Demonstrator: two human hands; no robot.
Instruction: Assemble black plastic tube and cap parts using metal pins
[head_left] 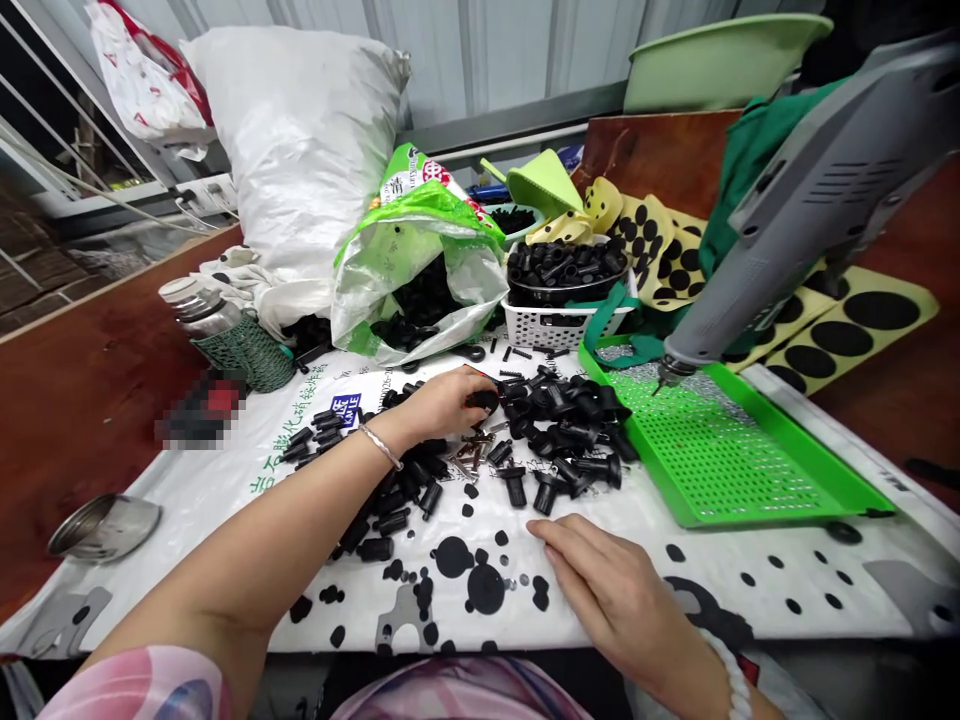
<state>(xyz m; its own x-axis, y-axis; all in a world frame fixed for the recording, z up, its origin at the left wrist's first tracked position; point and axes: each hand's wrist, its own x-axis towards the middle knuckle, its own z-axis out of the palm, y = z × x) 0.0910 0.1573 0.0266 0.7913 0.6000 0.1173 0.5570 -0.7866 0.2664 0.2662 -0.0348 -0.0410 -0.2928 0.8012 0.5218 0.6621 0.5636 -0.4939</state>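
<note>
My left hand (451,400) is stretched forward over the middle of the table, its fingers curled round a black rounded part (482,400) that they partly hide. To its right lies a heap of black flanged plastic fittings (559,405). Beneath it are small metal pins (470,455). A second group of black cylindrical fittings (390,522) lies under and beside my left forearm. My right hand (596,580) rests near the front of the table, fingers extended and close together, holding nothing. Its fingertips are just in front of a black fitting (549,492).
A grey electric screwdriver (795,210) hangs over a green perforated tray (750,490) of small metal pieces. Behind stand an open bag (420,250), a white basket (555,325) and a big white sack (292,130). At left are a flask (240,340) and a metal cup (105,528).
</note>
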